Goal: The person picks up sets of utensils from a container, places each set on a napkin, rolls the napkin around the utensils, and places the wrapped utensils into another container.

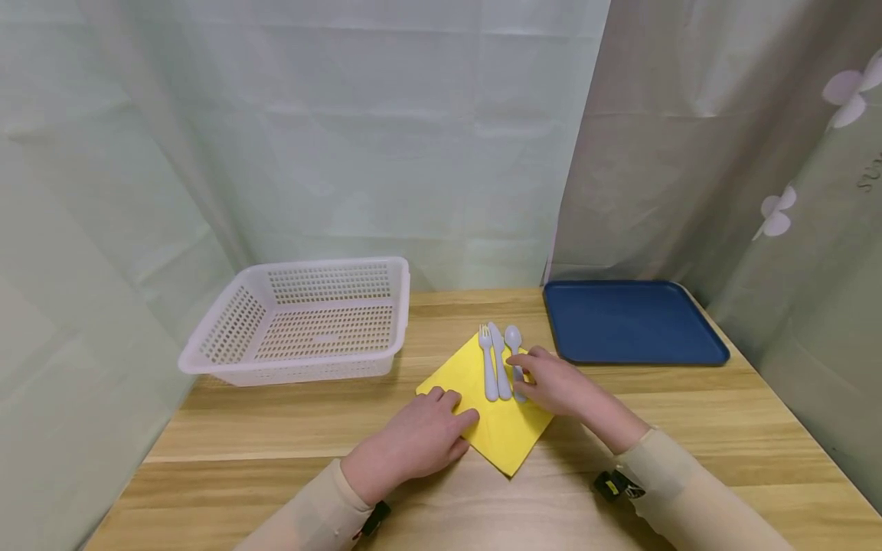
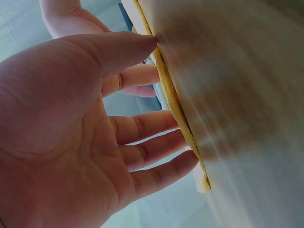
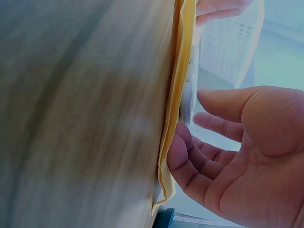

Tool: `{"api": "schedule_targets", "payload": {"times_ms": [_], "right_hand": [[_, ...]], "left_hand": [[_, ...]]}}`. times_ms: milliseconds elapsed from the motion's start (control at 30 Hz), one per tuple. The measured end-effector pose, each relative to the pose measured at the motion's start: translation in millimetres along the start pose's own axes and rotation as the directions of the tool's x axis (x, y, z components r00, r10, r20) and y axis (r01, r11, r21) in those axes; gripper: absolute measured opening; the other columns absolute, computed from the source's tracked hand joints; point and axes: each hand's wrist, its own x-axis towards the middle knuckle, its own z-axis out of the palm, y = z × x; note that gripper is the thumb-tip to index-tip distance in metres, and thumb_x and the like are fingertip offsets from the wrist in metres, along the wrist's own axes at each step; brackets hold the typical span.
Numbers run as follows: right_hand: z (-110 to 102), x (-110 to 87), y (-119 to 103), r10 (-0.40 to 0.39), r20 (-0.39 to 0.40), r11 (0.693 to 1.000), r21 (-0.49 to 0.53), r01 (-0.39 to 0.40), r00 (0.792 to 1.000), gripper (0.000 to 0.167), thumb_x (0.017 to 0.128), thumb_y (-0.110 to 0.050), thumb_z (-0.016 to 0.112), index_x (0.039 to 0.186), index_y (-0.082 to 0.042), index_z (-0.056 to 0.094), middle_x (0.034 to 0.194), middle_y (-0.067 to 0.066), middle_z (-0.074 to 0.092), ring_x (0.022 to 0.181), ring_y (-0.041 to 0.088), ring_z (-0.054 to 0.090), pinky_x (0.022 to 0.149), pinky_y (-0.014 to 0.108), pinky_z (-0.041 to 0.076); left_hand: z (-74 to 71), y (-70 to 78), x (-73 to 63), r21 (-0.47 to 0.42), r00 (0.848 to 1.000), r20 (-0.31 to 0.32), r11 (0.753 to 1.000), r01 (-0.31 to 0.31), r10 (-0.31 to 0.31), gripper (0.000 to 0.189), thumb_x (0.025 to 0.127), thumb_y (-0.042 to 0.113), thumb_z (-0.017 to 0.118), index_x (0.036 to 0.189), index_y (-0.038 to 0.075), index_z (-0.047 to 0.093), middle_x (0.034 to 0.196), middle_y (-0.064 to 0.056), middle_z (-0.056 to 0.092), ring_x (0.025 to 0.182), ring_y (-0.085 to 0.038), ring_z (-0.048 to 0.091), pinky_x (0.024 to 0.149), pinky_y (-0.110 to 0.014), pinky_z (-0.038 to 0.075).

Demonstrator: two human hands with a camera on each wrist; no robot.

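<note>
A folded yellow napkin (image 1: pixel 506 444) lies cornerwise on the wooden table. On its upper part a light grey fork (image 1: pixel 488 367), knife (image 1: pixel 499 360) and spoon (image 1: pixel 513 337) lie side by side, handles toward me. My left hand (image 1: pixel 426 432) rests at the napkin's lower left edge; its fingertips touch the napkin in the left wrist view. Over the spoon's handle is my right hand (image 1: pixel 551 380), thumb and index finger spread beside it. In the right wrist view, the lower fingertips (image 3: pixel 176 151) touch the napkin, and the thumb stands slightly apart from the cutlery.
At the back left stands a white perforated plastic basket (image 1: pixel 400 329). A dark blue tray (image 1: pixel 634 321) lies at the back right. Pale curtains (image 1: pixel 413 138) hang behind the wooden table (image 1: pixel 276 436) and along both sides.
</note>
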Motion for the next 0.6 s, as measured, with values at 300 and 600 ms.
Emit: {"api": "schedule_targets", "payload": {"times_ms": [300, 600], "right_hand": [[-0.6, -1.8, -0.5, -0.007, -0.001, 1.0, -0.003, 0.007, 1.0, 0.043, 0.106, -0.017, 0.075, 0.147, -0.007, 0.068, 0.116, 0.008, 0.06, 0.092, 0.02, 0.055, 0.078, 0.039, 0.05], [0.9, -4.2, 1.5, -0.02, -0.01, 1.0, -0.014, 0.019, 1.0, 0.045, 0.105, -0.018, 0.076, 0.148, -0.006, 0.067, 0.126, 0.013, 0.062, 0.098, 0.022, 0.059, 0.084, 0.041, 0.053]], "left_hand": [[-1.4, 0.2, 0.7, 0.0, 1.0, 0.005, 1.0, 0.003, -0.003, 0.02, 0.104, 0.035, 0.076, 0.115, 0.021, 0.07, 0.109, -0.007, 0.065, 0.096, -0.025, 0.062, 0.081, -0.039, 0.056], [-3.9, 0.9, -1.3, -0.018, 1.0, -0.006, 1.0, -0.006, 0.006, 0.02, 0.103, 0.034, 0.078, 0.114, 0.019, 0.07, 0.108, -0.008, 0.066, 0.095, -0.026, 0.062, 0.081, -0.04, 0.056]]}}
